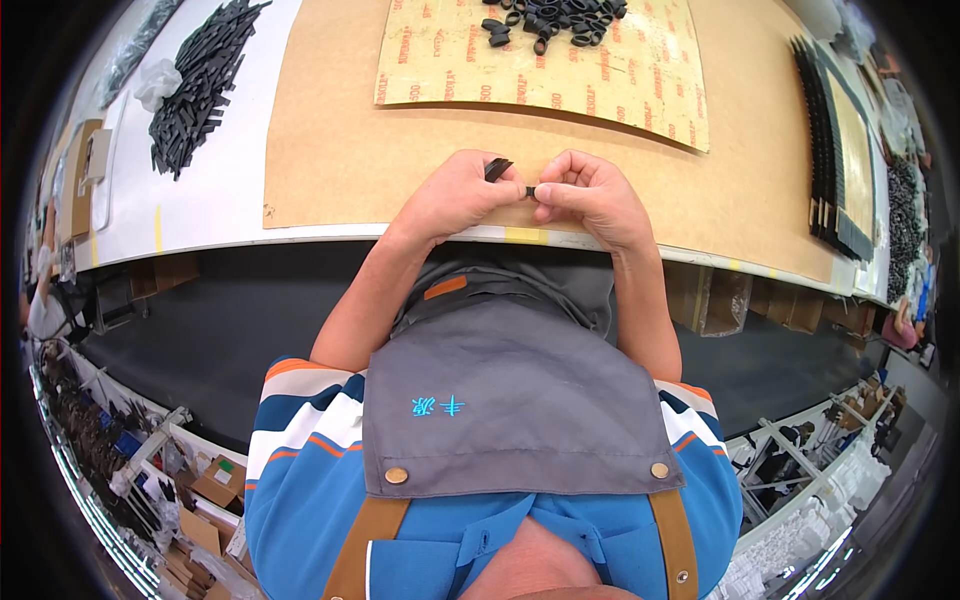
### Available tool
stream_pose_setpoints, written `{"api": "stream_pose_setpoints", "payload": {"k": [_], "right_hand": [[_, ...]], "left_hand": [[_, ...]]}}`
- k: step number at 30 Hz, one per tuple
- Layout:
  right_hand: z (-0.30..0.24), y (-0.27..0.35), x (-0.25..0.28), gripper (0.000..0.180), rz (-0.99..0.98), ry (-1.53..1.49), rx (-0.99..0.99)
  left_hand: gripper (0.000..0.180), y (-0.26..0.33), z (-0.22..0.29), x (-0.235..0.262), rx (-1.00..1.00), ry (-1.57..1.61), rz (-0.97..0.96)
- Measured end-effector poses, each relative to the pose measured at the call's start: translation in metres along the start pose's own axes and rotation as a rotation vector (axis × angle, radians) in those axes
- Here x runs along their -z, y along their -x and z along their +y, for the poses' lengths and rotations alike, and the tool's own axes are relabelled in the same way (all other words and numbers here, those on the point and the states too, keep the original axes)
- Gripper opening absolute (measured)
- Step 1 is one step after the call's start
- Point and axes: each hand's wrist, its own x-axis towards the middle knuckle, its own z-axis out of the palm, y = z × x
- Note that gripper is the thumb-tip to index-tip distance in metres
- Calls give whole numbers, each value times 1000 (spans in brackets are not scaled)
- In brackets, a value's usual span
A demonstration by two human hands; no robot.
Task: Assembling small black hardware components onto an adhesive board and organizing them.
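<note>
My left hand (pixel 455 195) and my right hand (pixel 585 195) meet over the near edge of a brown board (pixel 330 130) on the white workbench (pixel 240 150). Both pinch one small black strip piece (pixel 500 168); its upper end sticks out above my left fingers, and my right fingertips hold its other end. Farther back lies a pale sheet with red print (pixel 600 70), with a heap of several small black loops (pixel 550 20) on it.
A pile of black strips (pixel 195 85) lies at the back left beside a crumpled clear bag (pixel 158 80). Stacked dark-edged panels (pixel 830 150) stand along the right. Cardboard boxes (pixel 215 485) sit on the floor below left. I wear a grey apron.
</note>
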Motion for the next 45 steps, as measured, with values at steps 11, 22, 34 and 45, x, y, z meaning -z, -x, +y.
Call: {"api": "stream_pose_setpoints", "payload": {"k": [11, 22, 34, 45], "right_hand": [[1, -1, 0, 12, 0, 4, 0], [2, 0, 0, 12, 2, 11, 15], [1, -1, -3, 13, 18, 18, -2], [0, -5, 1, 17, -94, 76, 4]], "left_hand": [[12, 0, 0, -1, -17, -2, 6], [13, 1, -1, -1, -34, -28, 18], [13, 0, -3, -1, -47, -11, 0], [10, 2, -3, 0, -42, 58, -31]]}}
